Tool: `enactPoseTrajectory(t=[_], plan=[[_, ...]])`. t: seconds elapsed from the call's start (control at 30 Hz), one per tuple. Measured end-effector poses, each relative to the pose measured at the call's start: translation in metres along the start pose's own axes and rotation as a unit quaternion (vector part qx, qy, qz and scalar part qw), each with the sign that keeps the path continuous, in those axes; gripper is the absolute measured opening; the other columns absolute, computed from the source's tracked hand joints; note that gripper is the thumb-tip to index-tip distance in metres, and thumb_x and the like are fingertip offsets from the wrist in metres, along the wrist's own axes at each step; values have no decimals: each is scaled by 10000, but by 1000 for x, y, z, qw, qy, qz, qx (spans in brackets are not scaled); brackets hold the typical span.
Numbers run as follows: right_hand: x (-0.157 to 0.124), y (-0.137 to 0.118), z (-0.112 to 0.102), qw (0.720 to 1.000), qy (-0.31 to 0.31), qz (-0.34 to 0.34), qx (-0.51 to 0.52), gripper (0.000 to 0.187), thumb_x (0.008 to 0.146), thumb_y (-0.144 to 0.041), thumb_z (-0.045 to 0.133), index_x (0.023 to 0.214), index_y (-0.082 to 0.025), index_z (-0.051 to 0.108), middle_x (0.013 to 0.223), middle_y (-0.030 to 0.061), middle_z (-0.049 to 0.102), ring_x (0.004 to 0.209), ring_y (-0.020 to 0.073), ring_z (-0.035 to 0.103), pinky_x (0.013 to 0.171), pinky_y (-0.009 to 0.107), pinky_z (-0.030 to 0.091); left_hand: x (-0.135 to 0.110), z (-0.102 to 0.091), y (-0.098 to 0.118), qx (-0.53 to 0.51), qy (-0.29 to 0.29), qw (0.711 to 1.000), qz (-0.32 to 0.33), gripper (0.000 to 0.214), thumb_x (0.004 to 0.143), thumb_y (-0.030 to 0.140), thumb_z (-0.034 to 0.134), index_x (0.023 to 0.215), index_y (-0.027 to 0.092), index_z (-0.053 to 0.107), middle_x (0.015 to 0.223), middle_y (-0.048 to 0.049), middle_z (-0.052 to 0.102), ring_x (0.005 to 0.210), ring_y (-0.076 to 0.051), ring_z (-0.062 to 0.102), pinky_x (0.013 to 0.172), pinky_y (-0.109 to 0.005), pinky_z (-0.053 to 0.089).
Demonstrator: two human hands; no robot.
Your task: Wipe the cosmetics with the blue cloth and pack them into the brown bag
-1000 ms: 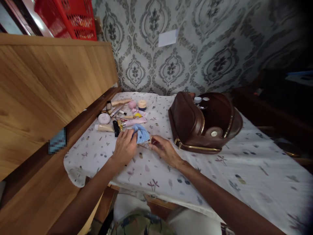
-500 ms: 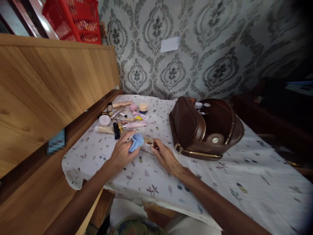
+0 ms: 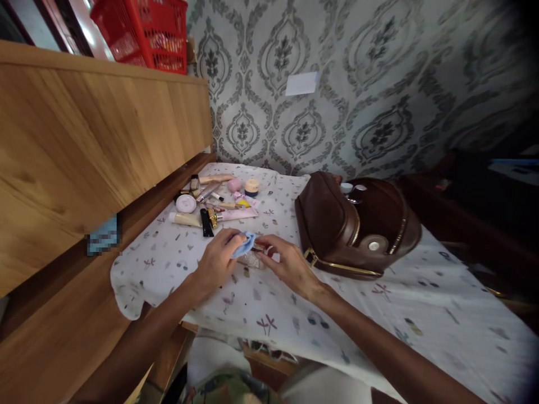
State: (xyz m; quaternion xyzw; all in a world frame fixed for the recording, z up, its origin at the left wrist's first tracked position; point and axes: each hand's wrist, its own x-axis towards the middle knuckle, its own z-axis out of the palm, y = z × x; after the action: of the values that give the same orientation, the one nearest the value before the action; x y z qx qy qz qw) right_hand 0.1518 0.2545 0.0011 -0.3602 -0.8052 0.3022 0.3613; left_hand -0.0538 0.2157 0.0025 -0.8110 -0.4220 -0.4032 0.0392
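Observation:
My left hand (image 3: 218, 259) is closed around a folded light blue cloth (image 3: 244, 244). The cloth presses toward a small item (image 3: 258, 247) pinched in my right hand (image 3: 290, 264); its kind is mostly hidden by fingers and cloth. Just under both hands is a silver glittery object (image 3: 251, 259), partly covered, and I cannot tell whether it rests on the table or is held too. Beyond my left hand lie a black tube (image 3: 206, 223), a gold-capped pink tube (image 3: 236, 214), a beige tube (image 3: 187, 219) and a round pink compact (image 3: 186, 203).
An unzipped brown leather bag (image 3: 328, 224) stands to the right with containers inside. More makeup, including a cream jar (image 3: 251, 187) and a pink sponge (image 3: 234, 184), sits at the back left. A wooden panel (image 3: 105, 140) borders the patterned tablecloth (image 3: 168, 280). A red basket (image 3: 143, 36) is above.
My left hand has turned over and drawn the cloth flatter, closer to my right fingers. The silver glittery object now shows lower, beneath the hands. The camera view has shifted slightly.

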Motion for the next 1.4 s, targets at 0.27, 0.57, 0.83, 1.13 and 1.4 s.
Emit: enactPoseTrajectory(t=[0.27,0.57,0.83,1.13,1.4], plan=[[-1,11,21,995,-5,57,79,159,802,-345,672,844,-199,625,778,4,642,717,158,590,662,277,491,-12,-11,-6,-22,18,999,-44,376,813,-9,438,1083,205,591,1065,-73,649,1032,-207,602,908,-355,514],[-6,-9,24,999,-22,39,19,93,845,-283,563,812,-201,592,743,-5,619,664,153,542,614,262,428,-6,-20,21,144,-36,986,75,345,868,33,443,1086,205,648,1092,-114,619,959,-246,573,802,-384,520],[-5,-4,35,997,-55,58,20,119,819,-284,588,907,-236,523,729,-54,559,610,122,498,590,236,410,-27,-27,-19,76,-16,994,-80,449,740,-21,441,1070,206,644,1092,-78,607,1026,-229,588,872,-362,531],[5,-14,31,999,1,16,-40,149,791,-205,590,936,-213,620,814,8,629,671,152,540,638,270,432,-24,-35,-18,19,47,992,-118,438,775,-14,439,1115,209,603,1040,-59,616,984,-207,608,864,-348,530],[10,-19,30,996,5,-12,-83,90,753,-168,644,705,-196,573,732,4,556,643,145,516,623,268,418,-5,-29,16,136,-39,988,63,384,851,17,438,1116,204,642,1147,-110,598,1024,-252,555,858,-399,507]])
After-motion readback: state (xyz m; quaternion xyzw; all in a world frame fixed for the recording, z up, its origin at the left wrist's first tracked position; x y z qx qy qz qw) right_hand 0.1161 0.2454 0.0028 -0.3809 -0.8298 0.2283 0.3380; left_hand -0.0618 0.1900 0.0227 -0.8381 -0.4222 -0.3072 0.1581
